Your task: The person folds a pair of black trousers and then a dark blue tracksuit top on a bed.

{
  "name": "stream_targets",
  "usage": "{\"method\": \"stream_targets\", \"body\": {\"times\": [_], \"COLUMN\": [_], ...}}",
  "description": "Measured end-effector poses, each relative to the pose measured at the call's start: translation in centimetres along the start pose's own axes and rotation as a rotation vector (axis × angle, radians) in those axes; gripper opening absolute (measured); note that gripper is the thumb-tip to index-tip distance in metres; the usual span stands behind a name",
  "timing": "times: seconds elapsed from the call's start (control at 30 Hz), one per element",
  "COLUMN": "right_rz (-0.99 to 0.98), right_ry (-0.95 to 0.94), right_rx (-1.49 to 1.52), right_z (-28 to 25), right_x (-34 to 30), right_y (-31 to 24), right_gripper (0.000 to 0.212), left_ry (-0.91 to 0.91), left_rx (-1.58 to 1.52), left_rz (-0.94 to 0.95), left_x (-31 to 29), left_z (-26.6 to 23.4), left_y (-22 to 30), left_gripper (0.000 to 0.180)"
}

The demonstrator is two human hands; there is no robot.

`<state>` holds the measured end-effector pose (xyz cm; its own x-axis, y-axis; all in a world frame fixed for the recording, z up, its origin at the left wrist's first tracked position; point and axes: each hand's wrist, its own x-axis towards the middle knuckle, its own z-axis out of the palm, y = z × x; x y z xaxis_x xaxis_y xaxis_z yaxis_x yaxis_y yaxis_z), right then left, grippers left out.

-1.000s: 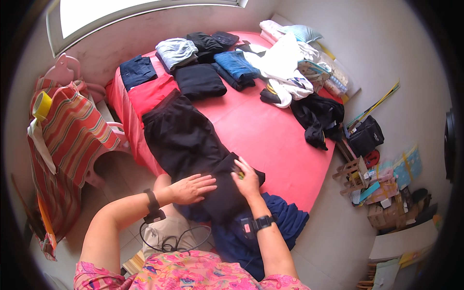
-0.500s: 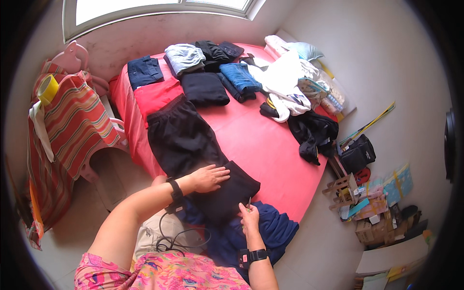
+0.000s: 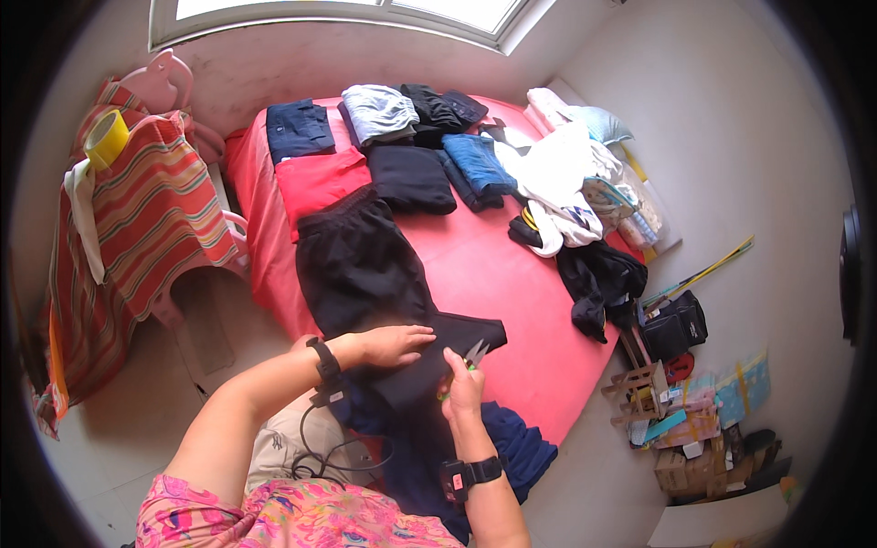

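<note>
A bed (image 3: pixel 539 301) with a pink cover fills the middle of the room, below a window (image 3: pixel 352 13). Black trousers (image 3: pixel 361 265) lie along its near left side, the left hand (image 3: pixel 397 345) flat on them, its grip loose, fingers extended. The right hand (image 3: pixel 464 385) has its grip closed around scissors (image 3: pixel 476 353). Folded clothes (image 3: pixel 322 183) line the far left; white garments (image 3: pixel 557 169) heap far right. A striped cloth (image 3: pixel 151 219) drapes a pink chair (image 3: pixel 164 82) at left; cardboard boxes (image 3: pixel 671 473) crowd the right floor.
</note>
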<state>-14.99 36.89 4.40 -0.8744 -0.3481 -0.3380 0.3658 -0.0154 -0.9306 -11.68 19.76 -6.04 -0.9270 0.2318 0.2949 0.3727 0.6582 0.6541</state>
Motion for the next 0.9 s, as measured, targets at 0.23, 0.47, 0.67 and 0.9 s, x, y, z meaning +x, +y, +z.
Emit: {"method": "stream_targets", "body": {"times": [0.23, 0.47, 0.67, 0.9], "right_rz": [-0.095, 0.009, -0.031, -0.086], "right_ry": [-0.012, -0.131, -0.152, 0.154], "right_rx": [-0.087, -0.178, -0.335, -0.254], "right_z": [7.1, 11.1, 8.9, 2.1], "right_x": [2.8, 4.8, 4.3, 6.3], "right_y": [-1.1, 0.3, 2.5, 7.4], "right_gripper": [0.016, 0.020, 0.016, 0.039], "left_ry": [-0.005, 0.142, 0.160, 0.233], "left_rx": [-0.560, -1.510, -0.466, -0.109], "left_rz": [-0.362, -0.509, -0.771, -0.587], "left_x": [-1.4, -6.4, -6.8, -4.2], "left_z": [-6.0, -9.1, -10.9, -9.4], "left_y": [-0.3, -3.1, -2.2, -3.8], "left_gripper": [0.040, 0.065, 0.058, 0.042]}}
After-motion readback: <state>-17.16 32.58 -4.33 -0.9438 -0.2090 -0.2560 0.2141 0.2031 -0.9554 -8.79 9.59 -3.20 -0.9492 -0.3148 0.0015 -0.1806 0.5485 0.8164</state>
